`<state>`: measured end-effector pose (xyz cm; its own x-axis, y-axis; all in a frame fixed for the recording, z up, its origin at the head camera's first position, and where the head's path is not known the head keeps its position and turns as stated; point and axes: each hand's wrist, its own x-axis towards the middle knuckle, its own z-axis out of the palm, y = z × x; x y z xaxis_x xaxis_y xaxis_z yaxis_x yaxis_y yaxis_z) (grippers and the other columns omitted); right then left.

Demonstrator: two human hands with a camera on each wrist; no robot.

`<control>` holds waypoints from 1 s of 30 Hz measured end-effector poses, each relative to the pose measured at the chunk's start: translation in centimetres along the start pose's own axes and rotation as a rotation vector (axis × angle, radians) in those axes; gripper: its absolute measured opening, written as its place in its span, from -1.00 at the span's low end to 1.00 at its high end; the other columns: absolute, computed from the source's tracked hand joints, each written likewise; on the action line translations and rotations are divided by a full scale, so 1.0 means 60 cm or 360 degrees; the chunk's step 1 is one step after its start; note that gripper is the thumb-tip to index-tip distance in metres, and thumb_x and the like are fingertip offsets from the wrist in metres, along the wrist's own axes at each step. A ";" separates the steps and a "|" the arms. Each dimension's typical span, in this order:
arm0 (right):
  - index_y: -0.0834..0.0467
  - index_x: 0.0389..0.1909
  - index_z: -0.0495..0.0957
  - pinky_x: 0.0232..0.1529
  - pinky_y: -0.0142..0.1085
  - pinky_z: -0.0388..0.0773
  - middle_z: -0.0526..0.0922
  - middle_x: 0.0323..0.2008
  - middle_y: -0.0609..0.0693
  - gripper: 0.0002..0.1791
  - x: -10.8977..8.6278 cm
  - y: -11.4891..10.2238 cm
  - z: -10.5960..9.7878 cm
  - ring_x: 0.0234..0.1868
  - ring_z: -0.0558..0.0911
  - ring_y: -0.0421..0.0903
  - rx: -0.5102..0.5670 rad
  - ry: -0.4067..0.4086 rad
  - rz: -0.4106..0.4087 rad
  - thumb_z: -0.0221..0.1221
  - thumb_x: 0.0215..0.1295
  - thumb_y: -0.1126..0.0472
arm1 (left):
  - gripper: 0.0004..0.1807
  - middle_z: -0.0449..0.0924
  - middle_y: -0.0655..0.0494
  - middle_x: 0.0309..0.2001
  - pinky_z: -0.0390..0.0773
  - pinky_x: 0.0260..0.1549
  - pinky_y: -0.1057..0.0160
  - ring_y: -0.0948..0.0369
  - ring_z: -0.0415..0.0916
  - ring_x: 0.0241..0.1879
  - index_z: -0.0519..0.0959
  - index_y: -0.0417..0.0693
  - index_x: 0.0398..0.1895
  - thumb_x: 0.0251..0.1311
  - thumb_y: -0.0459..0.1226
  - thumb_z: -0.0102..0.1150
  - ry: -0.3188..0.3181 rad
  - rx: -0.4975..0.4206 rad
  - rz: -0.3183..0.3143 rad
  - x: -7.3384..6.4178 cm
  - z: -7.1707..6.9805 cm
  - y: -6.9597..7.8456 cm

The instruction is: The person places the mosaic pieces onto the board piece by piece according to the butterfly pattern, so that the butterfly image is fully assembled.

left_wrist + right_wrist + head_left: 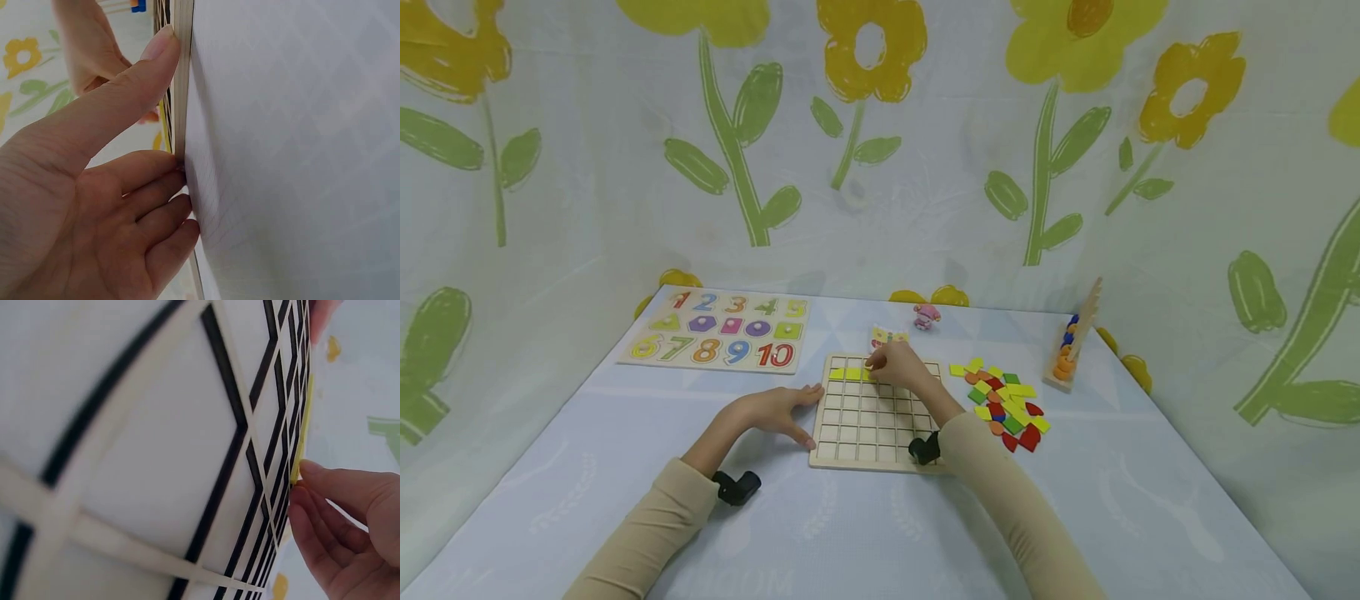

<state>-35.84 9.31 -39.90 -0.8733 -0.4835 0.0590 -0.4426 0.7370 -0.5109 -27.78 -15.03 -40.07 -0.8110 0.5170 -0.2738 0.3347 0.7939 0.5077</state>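
A wooden grid board (pixel 857 431) lies flat on the table, with yellow square tiles (pixel 852 374) in its far row at the left. My right hand (pixel 898 367) is over that row, thumb and fingertips pinching a yellow tile at the row's right end. The right wrist view shows the yellow strip (pixel 304 434) of tiles edge-on, reaching up to the thumb tip. My left hand (pixel 778 410) rests at the board's left edge, thumb and fingers spread. In the left wrist view its thumb touches the board's rim (pixel 182 81) and the fingertips lie against the side.
Right of the board lies a loose pile of coloured shape pieces (pixel 1000 404). A number puzzle board (pixel 715 329) lies at the far left. A small printed card (pixel 887 336) and pink figurine (pixel 927 316) are behind the grid. A wooden bead stand (pixel 1075 342) stands far right.
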 end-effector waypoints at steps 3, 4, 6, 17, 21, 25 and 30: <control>0.20 -0.27 0.73 -0.24 -0.35 0.60 0.71 -0.34 -0.01 -0.90 -0.002 -0.001 0.000 -0.29 0.64 -0.14 0.0024 0.0003 -0.0006 0.29 0.22 0.32 | 0.08 -0.01 -0.14 0.48 -0.01 0.38 -0.07 -0.05 -0.08 0.46 0.12 -0.18 0.47 -0.08 0.00 0.47 -0.0001 0.0001 -0.0003 0.000 -0.001 0.001; 0.19 -0.28 0.73 -0.24 -0.35 0.60 0.71 -0.34 -0.02 -0.91 -0.003 -0.001 0.000 -0.30 0.64 -0.14 0.0026 0.0002 -0.0006 0.29 0.22 0.31 | 0.08 -0.01 -0.13 0.48 -0.02 0.38 -0.07 -0.05 -0.09 0.46 0.12 -0.17 0.47 -0.07 0.01 0.47 -0.0004 0.0002 -0.0010 -0.001 -0.002 0.002; 0.20 -0.29 0.73 -0.25 -0.36 0.61 0.72 -0.34 -0.01 -0.92 -0.003 -0.001 0.000 -0.30 0.65 -0.14 0.0024 0.0004 -0.0023 0.29 0.22 0.32 | 0.08 -0.01 -0.13 0.49 -0.02 0.38 -0.08 -0.05 -0.09 0.46 0.12 -0.16 0.48 -0.07 0.01 0.47 -0.0006 0.0006 -0.0012 -0.001 -0.002 0.003; 0.23 -0.15 0.70 -0.26 -0.37 0.60 0.72 -0.31 0.01 -0.80 -0.022 0.011 -0.012 -0.30 0.67 -0.13 -0.0030 0.0042 -0.0104 0.30 0.22 0.29 | 0.08 0.00 -0.13 0.48 -0.01 0.38 -0.07 -0.05 -0.08 0.46 0.13 -0.17 0.47 -0.08 -0.01 0.48 0.0000 0.0011 -0.0005 0.002 0.001 0.000; 0.24 -0.12 0.69 -0.23 -0.34 0.61 0.71 -0.30 0.01 -0.78 -0.038 0.023 -0.026 -0.28 0.66 -0.12 -0.0039 0.0051 -0.0105 0.30 0.23 0.26 | 0.08 0.00 -0.14 0.48 -0.01 0.38 -0.06 -0.05 -0.08 0.46 0.13 -0.19 0.47 -0.08 -0.01 0.48 -0.0002 0.0016 0.0005 0.003 0.000 0.000; 0.27 -0.12 0.68 -0.20 -0.29 0.61 0.71 -0.32 0.01 -0.77 -0.056 0.036 -0.039 -0.29 0.66 -0.10 -0.0034 0.0084 -0.0097 0.31 0.21 0.28 | 0.07 0.00 -0.14 0.48 0.00 0.38 -0.06 -0.05 -0.07 0.46 0.13 -0.21 0.47 -0.07 -0.02 0.48 -0.0002 0.0020 0.0019 0.002 -0.001 0.000; 0.29 -0.15 0.68 -0.18 -0.25 0.63 0.71 -0.31 0.03 -0.78 -0.076 0.056 -0.059 -0.29 0.66 -0.07 -0.0050 0.0133 -0.0093 0.32 0.18 0.32 | 0.07 0.00 -0.15 0.48 0.00 0.38 -0.06 -0.05 -0.07 0.46 0.13 -0.20 0.46 -0.07 -0.01 0.48 0.0001 0.0022 0.0007 0.000 -0.001 0.003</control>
<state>-34.09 15.63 -38.86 -0.8591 -0.4863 0.1598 -0.4985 0.7238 -0.4772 -27.75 -14.89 -39.95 -0.8098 0.5204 -0.2711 0.3448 0.7959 0.4977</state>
